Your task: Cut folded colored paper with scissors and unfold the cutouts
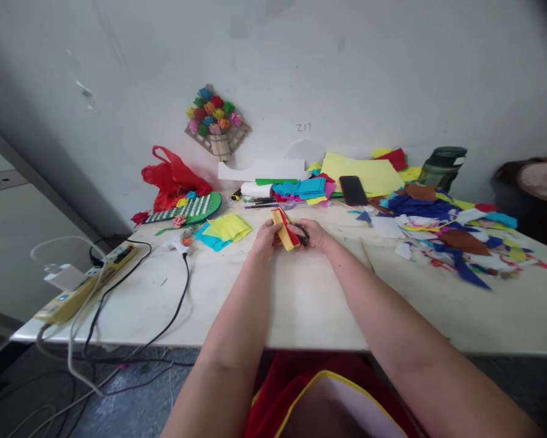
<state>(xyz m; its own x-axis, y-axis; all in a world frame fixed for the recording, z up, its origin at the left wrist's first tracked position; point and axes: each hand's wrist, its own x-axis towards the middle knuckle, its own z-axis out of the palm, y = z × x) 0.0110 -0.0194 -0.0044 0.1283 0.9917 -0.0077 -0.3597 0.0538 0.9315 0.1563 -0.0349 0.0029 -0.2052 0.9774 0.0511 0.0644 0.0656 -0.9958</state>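
Observation:
Folded yellow and red crepe paper [284, 234] is held above the middle of the table, its layers stacked together. My left hand [264, 239] is closed around its left side, with the thumb on top. In my right hand [315, 233] are scissors with black handles [305, 233], fingers wrapped about the grips. Their blades lie close against the red side of the paper, partly hidden by it. To the left of my left hand lie yellow paper squares [230, 227] and a blue paper piece [213, 238].
Paper scraps [460, 237] are heaped at right, near a green bottle [442, 165]. A phone [353, 190] lies at the back. On the left are a glue gun [178, 245], a power strip [86, 286] with trailing cords, and a red plastic bag [173, 179].

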